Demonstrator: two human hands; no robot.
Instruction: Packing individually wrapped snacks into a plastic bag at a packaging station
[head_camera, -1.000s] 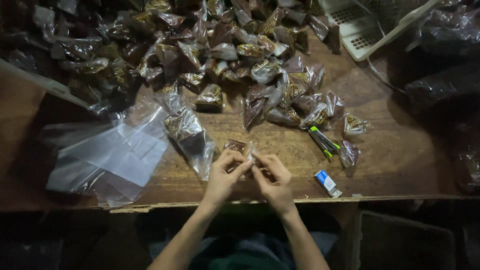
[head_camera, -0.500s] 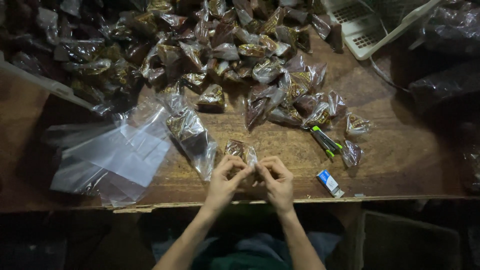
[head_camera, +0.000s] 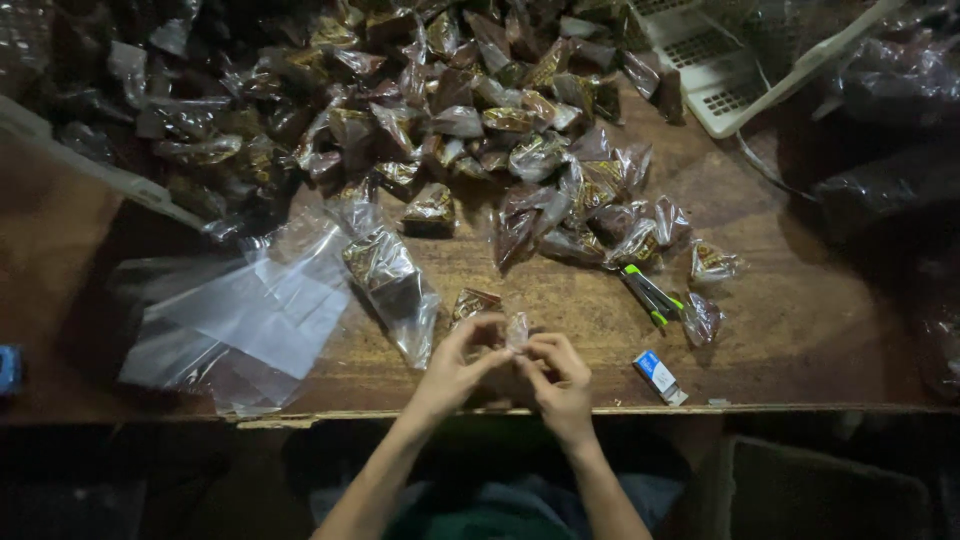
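Note:
Both hands meet over the near edge of a wooden table (head_camera: 800, 340). My left hand (head_camera: 455, 365) and my right hand (head_camera: 560, 375) pinch the clear neck of one small filled plastic packet (head_camera: 480, 310), whose brown contents lie on the wood just beyond my fingers. The thumbs and forefingers of both hands are closed on the twisted plastic between them.
A big heap of similar filled packets (head_camera: 450, 110) covers the far half of the table. Flat clear bags (head_camera: 250, 320) lie to the left, one part-filled bag (head_camera: 385, 275) beside them. A green utility knife (head_camera: 650, 295) and a small blue-and-white lighter (head_camera: 660, 377) lie to the right. A white basket (head_camera: 720, 60) stands far right.
My hands have drawn slightly nearer the table edge and closer together, working the packet's plastic neck. Nothing else on the table has moved.

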